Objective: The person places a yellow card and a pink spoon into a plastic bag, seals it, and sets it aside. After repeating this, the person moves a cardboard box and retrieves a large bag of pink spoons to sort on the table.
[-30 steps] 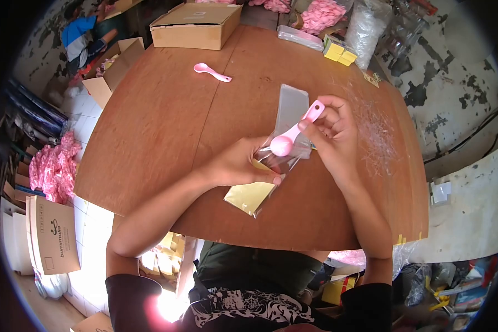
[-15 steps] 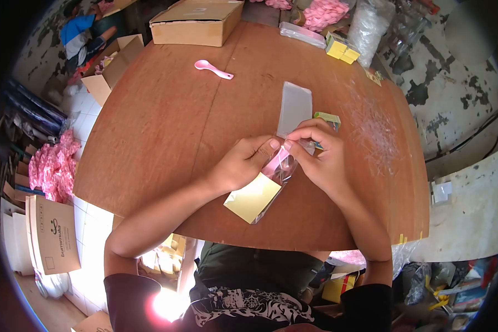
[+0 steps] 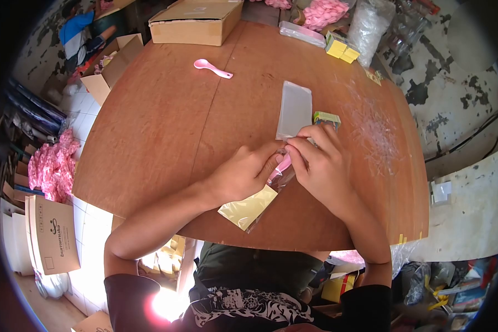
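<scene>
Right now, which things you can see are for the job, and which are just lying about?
For the job:
pink spoon inside the bag
clear bag held at its top
yellow card in the bag too
flat clear sleeves, probably
second pink spoon, probably

Just lying about, it seems:
plastic shreds on the right
big cardboard box, far end
printed carton, lower left

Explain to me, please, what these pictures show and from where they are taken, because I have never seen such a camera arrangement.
There is no machine here: a person works with two bare hands. One camera, worn on the head, looks forward and down. The left hand and right hand hold one end of a clear bag; in it are a pink spoon, partly hidden, and a yellow card. On the brown table lie a second pink spoon and flat clear plastic.
</scene>
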The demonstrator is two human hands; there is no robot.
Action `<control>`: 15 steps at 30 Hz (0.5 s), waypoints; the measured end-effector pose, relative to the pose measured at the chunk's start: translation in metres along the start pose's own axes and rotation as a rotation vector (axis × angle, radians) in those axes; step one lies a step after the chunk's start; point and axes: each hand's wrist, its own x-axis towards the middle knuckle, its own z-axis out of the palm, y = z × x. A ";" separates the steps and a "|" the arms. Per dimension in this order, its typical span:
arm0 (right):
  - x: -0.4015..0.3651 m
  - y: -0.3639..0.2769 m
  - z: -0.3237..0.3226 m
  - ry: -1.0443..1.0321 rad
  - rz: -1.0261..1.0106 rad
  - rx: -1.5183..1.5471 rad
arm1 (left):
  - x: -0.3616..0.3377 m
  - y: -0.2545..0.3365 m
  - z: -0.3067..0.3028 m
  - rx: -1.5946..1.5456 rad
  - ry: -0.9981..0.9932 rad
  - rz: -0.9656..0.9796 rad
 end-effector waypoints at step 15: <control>-0.001 0.008 -0.001 0.019 -0.003 0.277 | -0.002 0.003 -0.009 0.327 -0.095 0.294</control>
